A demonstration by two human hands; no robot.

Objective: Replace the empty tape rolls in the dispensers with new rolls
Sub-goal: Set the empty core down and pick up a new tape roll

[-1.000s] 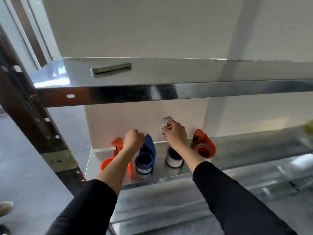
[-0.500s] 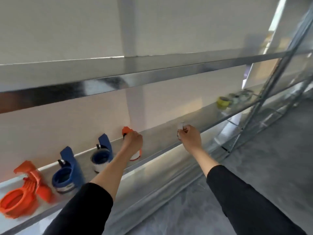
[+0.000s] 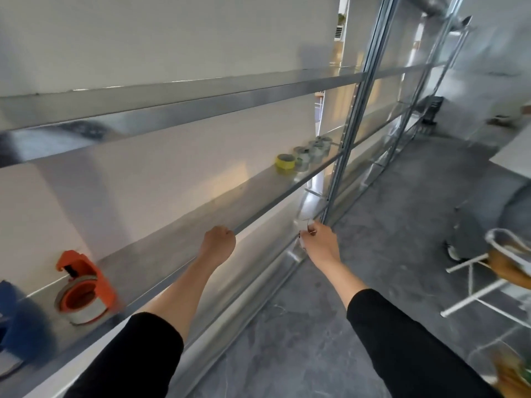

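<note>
My right hand [image 3: 320, 244] pinches a small, pale empty tape roll [image 3: 301, 229] in front of the middle shelf's edge [image 3: 267, 209]. My left hand [image 3: 218, 239] hovers over that edge as a fist, with nothing visible in it. An orange dispenser [image 3: 86, 285] with a thin pale roll stands at the shelf's left, and a blurred blue dispenser [image 3: 14, 326] is cut off by the frame's left edge. Far along the shelf sit new rolls: a yellow roll [image 3: 285, 162] and several greyish rolls [image 3: 314, 149].
A metal upright [image 3: 346, 133] of the rack stands just past my right hand. An upper shelf [image 3: 172, 110] runs overhead. On the grey floor to the right stand a white wire rack [image 3: 482, 285] and a dark round object [image 3: 488, 225].
My view and both hands have moved right along the shelf, away from the dispensers and toward the new rolls. My right hand still carries the empty roll.
</note>
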